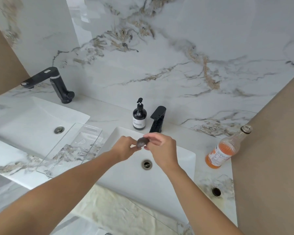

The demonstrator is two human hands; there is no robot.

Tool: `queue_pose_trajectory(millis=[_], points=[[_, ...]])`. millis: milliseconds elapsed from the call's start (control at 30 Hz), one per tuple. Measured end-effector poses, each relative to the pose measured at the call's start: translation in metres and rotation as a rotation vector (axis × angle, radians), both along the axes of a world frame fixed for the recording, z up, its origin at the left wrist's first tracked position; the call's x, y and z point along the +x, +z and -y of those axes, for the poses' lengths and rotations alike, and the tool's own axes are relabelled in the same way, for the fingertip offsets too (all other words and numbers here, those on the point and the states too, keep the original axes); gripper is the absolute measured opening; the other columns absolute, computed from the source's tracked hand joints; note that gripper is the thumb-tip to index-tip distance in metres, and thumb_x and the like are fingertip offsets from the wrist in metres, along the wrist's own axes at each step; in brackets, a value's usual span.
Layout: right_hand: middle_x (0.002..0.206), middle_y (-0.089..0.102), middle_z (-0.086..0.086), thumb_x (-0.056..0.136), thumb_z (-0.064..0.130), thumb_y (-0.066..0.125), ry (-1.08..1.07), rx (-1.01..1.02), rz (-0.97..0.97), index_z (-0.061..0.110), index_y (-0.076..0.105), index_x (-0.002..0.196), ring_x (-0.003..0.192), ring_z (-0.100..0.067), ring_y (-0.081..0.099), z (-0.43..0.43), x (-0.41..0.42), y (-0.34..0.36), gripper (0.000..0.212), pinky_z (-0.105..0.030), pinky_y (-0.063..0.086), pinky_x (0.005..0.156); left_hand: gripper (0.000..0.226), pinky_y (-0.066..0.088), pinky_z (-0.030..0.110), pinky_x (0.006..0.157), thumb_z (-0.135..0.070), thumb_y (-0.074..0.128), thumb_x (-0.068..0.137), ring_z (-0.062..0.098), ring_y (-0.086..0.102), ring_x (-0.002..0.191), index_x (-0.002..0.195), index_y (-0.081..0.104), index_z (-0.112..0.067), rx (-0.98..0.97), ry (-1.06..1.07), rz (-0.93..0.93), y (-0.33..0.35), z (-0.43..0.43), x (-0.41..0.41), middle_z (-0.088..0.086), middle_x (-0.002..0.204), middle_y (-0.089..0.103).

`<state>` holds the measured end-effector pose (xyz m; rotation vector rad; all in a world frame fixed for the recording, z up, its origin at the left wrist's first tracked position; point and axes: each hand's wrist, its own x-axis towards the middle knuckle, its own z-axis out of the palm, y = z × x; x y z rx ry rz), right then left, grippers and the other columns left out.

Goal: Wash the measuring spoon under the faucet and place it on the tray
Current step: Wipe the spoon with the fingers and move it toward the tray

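Observation:
Both hands meet over the back of the right-hand white sink (185, 160), just in front of the black faucet (157, 119). Between them is a small dark grey measuring spoon (141, 142), its rounded bowl showing. My right hand (161, 148) pinches the bowl from the right with thumb and fingertips. My left hand (124, 147) closes on the spoon's left side; the handle is hidden in its fingers. No running water can be made out. A clear plastic tray (71, 148) lies on the marble counter between the two sinks, to the left of my hands.
A dark pump soap bottle (139, 116) stands left of the faucet. A glass bottle of orange liquid (226, 148) stands uncapped on the counter at the right. A second sink (24, 122) with a black faucet (58, 83) lies at the left. A hole (216, 192) opens in the counter front right.

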<state>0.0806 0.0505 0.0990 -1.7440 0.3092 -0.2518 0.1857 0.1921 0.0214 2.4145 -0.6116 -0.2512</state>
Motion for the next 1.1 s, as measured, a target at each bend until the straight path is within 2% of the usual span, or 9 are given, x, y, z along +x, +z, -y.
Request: queue_pose_trajectory(millis=[100, 167, 333, 400, 467, 567, 633, 733, 1100], points=[[0.083, 0.079, -0.006, 0.077, -0.007, 0.06, 0.014, 0.008, 0.038, 0.02, 0.077, 0.084, 0.075, -0.019, 0.076, 0.003, -0.001, 0.007, 0.033, -0.025, 0.061, 0.07, 0.025, 0.033, 0.018, 0.049, -0.042, 0.058, 0.091, 0.011, 0.041, 0.05, 0.082, 0.069, -0.021, 0.046, -0.023, 0.001, 0.009, 0.002, 0.003, -0.006, 0.052, 0.045], [0.082, 0.079, -0.007, 0.076, -0.005, 0.06, 0.047, -0.011, 0.026, 0.016, 0.078, 0.087, 0.077, -0.021, 0.076, 0.005, -0.001, 0.009, 0.03, -0.028, 0.062, 0.071, 0.025, 0.035, 0.023, 0.056, -0.041, 0.056, 0.093, 0.011, 0.047, 0.057, 0.089, 0.068, -0.019, 0.124, -0.096, -0.003, 0.014, 0.003, -0.001, -0.008, 0.056, 0.05], [0.087, 0.079, 0.0, 0.076, 0.005, 0.068, 0.061, -0.043, 0.014, 0.022, 0.077, 0.089, 0.085, -0.013, 0.074, 0.008, 0.004, 0.017, 0.023, -0.038, 0.062, 0.079, 0.019, 0.038, 0.02, 0.057, -0.03, 0.062, 0.091, 0.007, 0.053, 0.06, 0.074, 0.067, -0.022, -0.061, -0.062, -0.035, 0.028, 0.007, 0.0, -0.01, 0.061, 0.06], [0.093, 0.079, 0.008, 0.074, 0.016, 0.076, 0.143, -0.039, -0.039, 0.027, 0.076, 0.092, 0.09, -0.009, 0.073, 0.008, 0.0, 0.014, 0.021, -0.034, 0.059, 0.084, 0.027, 0.043, 0.026, 0.063, -0.024, 0.066, 0.088, 0.018, 0.058, 0.069, 0.063, 0.068, -0.035, -0.103, -0.09, -0.126, 0.028, 0.005, 0.0, 0.0, 0.069, 0.065], [0.095, 0.077, 0.016, 0.073, 0.018, 0.078, 0.147, -0.015, -0.035, 0.036, 0.074, 0.091, 0.089, -0.005, 0.072, -0.002, 0.002, 0.008, 0.025, -0.024, 0.059, 0.076, 0.044, 0.044, 0.019, 0.07, -0.015, 0.068, 0.086, 0.005, 0.063, 0.07, 0.055, 0.068, -0.046, -0.196, -0.127, -0.281, 0.03, -0.004, 0.0, -0.011, 0.068, 0.069], [0.085, 0.075, 0.017, 0.071, 0.019, 0.076, 0.076, -0.089, -0.014, 0.039, 0.07, 0.078, 0.081, -0.002, 0.069, -0.007, 0.004, 0.002, 0.022, -0.014, 0.053, 0.064, 0.031, 0.044, 0.015, 0.068, -0.018, 0.068, 0.086, -0.001, 0.063, 0.071, 0.07, 0.075, -0.043, -0.183, -0.243, -0.478, 0.031, -0.008, -0.004, -0.016, 0.073, 0.074], [0.081, 0.074, 0.009, 0.074, 0.017, 0.077, 0.005, -0.113, -0.039, 0.032, 0.069, 0.074, 0.081, -0.01, 0.07, -0.005, 0.011, -0.001, 0.017, -0.024, 0.056, 0.073, 0.007, 0.049, 0.024, 0.072, -0.033, 0.072, 0.083, 0.008, 0.069, 0.081, 0.086, 0.078, -0.034, -0.164, -0.25, -0.601, 0.033, -0.013, -0.004, -0.009, 0.085, 0.077], [0.078, 0.072, -0.003, 0.076, 0.008, 0.078, -0.084, 0.01, -0.082, 0.026, 0.068, 0.071, 0.075, -0.023, 0.07, -0.005, 0.022, 0.001, 0.02, -0.038, 0.061, 0.073, 0.024, 0.053, 0.03, 0.084, -0.035, 0.075, 0.08, 0.016, 0.073, 0.095, 0.101, 0.076, -0.024, -0.164, -0.255, -0.734, 0.028, -0.025, 0.004, 0.002, 0.099, 0.078], [0.083, 0.073, -0.011, 0.081, -0.002, 0.073, -0.087, 0.332, -0.09, 0.009, 0.071, 0.086, 0.068, -0.023, 0.07, -0.101, 0.105, 0.046, 0.012, -0.03, 0.062, 0.063, 0.022, 0.057, 0.028, 0.067, -0.02, 0.081, 0.075, 0.018, 0.072, 0.073, 0.095, 0.074, -0.015, -0.27, -0.348, -0.877, 0.084, -0.134, 0.068, 0.002, 0.082, 0.076]])
